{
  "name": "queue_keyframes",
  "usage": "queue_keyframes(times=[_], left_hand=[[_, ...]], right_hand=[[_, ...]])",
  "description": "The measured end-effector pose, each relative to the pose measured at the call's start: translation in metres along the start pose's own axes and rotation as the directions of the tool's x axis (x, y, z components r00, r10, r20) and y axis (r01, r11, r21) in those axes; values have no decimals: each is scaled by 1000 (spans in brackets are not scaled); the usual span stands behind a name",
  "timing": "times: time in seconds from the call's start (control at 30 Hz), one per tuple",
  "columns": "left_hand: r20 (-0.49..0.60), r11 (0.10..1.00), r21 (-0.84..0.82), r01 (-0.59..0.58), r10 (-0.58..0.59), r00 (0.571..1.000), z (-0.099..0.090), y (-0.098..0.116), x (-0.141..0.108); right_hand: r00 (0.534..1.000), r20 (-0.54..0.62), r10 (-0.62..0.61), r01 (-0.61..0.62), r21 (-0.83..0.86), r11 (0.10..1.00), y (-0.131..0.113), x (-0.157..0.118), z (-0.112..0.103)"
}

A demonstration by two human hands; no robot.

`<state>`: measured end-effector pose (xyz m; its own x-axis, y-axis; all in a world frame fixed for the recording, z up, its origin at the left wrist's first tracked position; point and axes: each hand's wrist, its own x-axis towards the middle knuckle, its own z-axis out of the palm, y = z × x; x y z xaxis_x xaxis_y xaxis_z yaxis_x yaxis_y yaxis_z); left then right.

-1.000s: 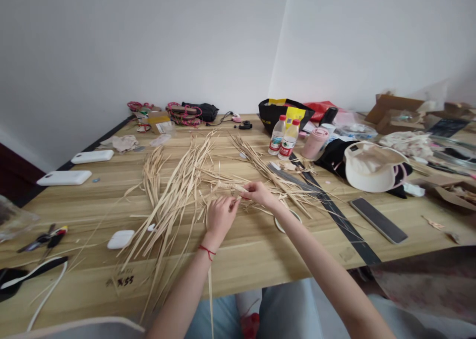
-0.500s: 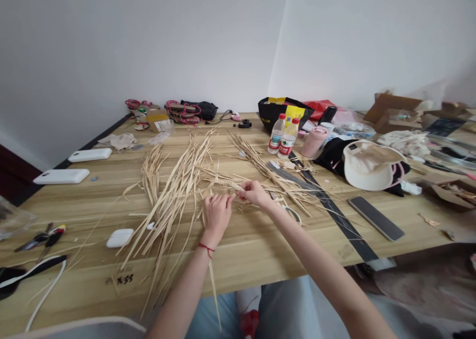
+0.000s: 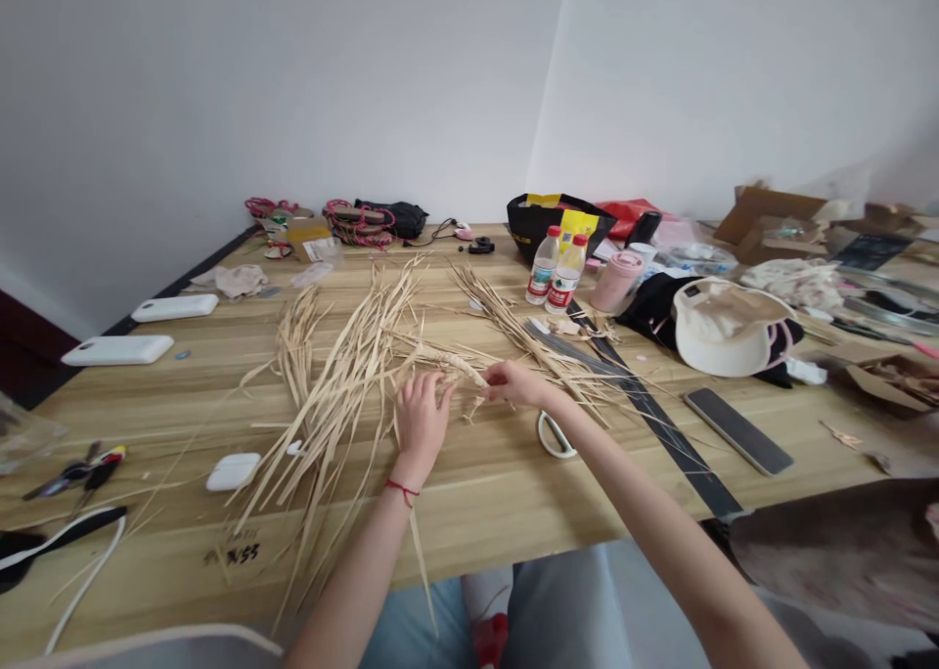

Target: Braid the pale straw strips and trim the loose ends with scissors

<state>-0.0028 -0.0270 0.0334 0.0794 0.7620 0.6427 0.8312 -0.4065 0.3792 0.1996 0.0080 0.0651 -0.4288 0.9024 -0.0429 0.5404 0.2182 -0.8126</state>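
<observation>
A short, pale straw braid (image 3: 464, 367) curves between my hands above the table, with loose strips at its left end. My right hand (image 3: 515, 385) is closed, pinching the braid's right end between thumb and fingers. To its left, my left hand (image 3: 424, 413), with a red cord at the wrist, curls its fingers over straw strips at the braid's near side; the exact grip is partly hidden. Long loose straw strips (image 3: 352, 366) spread to the left of my hands. Another straw bundle (image 3: 506, 312) lies behind the right hand. Scissors (image 3: 556, 436) with a pale handle rest under my right forearm.
Two red-capped bottles (image 3: 563, 276), a pink cup (image 3: 616, 280) and a black bag (image 3: 561, 221) stand at the back. To the right lie a cream cap (image 3: 723, 327) and a phone (image 3: 737, 430). A white earbud case (image 3: 233, 471) sits at left, near pliers (image 3: 73, 475).
My hands have moved apart; the right shifted slightly right with the braid's end. More of the braid now shows, bent in an arc, and the scissors' handle is more exposed.
</observation>
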Motion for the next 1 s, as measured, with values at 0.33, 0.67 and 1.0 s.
queue_keyframes(times=[0.33,0.67,1.0], left_hand=[[374,943,-332,32,101,922,14,14,-11],[434,805,-502,316,-82,897,25,6,-12],[296,851,-499,167,-14,955,28,5,-11]], right_hand=[[999,-22,-31,32,48,998,-5,0,2],[998,-59,19,-24,-91,996,1,-3,-10],[999,-20,30,-26,203,979,12,-6,-3]])
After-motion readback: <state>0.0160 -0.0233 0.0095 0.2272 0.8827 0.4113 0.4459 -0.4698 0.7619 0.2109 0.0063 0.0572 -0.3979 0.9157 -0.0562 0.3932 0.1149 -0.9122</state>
